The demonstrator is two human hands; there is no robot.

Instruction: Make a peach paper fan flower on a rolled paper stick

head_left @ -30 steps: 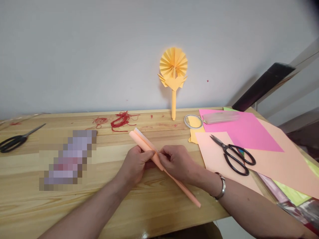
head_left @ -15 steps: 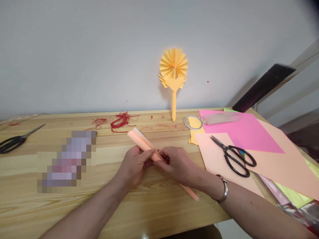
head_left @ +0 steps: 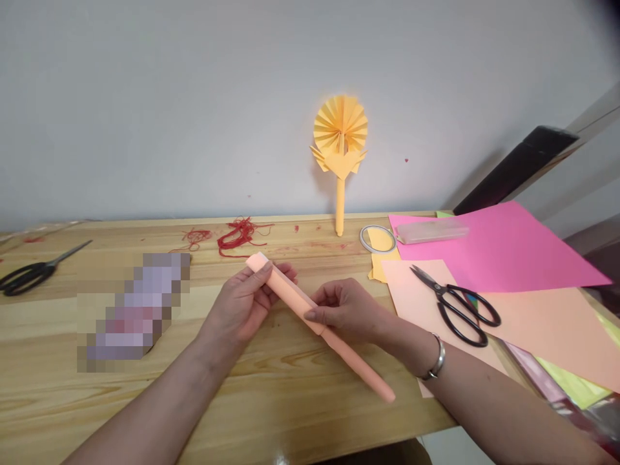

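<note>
A peach paper tube (head_left: 293,294), thicker at its upper-left part and thinner toward the lower right, is held at a slant above the wooden table. My left hand (head_left: 247,297) grips its upper-left end, thumb on top and fingers behind. Around the middle, just above where the tube narrows, my right hand (head_left: 341,310) pinches it between thumb and fingers. The thin lower end sticks out freely past my right hand. Beyond the hands, a yellow paper fan (head_left: 341,135) with a rolled handle leans upright against the wall.
Black-handled scissors (head_left: 465,307) lie on peach paper (head_left: 402,284) at right, near pink paper (head_left: 513,252), a clear case (head_left: 431,230) and a tape roll (head_left: 361,240). Red thread (head_left: 237,237) lies at the back; other scissors (head_left: 29,278) and a blurred-out object (head_left: 140,303) are at left.
My left hand has slid up to the tube's upper-left end. My right hand has shifted its pinch, and more of the tube's thin lower part now shows. The pink sheet at right lies differently.
</note>
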